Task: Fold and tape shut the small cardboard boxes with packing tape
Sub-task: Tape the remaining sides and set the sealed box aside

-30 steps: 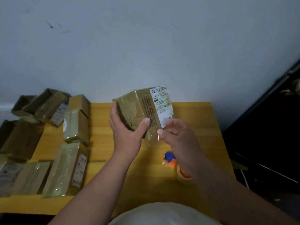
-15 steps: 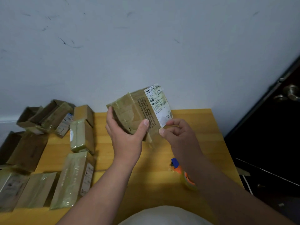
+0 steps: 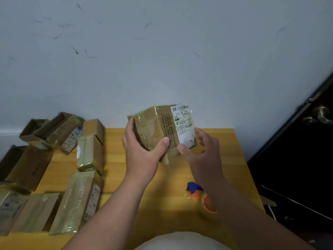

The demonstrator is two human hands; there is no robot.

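I hold a small cardboard box [image 3: 158, 127] up over the yellow table [image 3: 162, 195]. It is wrapped in glossy tape and carries a white shipping label on its right face. My left hand [image 3: 142, 154] grips its left side, thumb across the front. My right hand [image 3: 201, 152] holds the lower right corner by the label, thumb on the front and fingers behind. A loose flap of tape hangs under the box. The packing tape roll [image 3: 207, 204], with an orange core and a blue piece beside it, lies on the table under my right forearm.
Several taped boxes [image 3: 79, 201] lie in rows on the table's left half, with open and flattened boxes [image 3: 54, 130] behind them. A white wall stands just past the table. A dark door with a metal handle [image 3: 322, 114] is at the right.
Both hands have turned the box slightly while holding it in the same place. My right fingers have spread more behind the label corner. The camera tilted a little.
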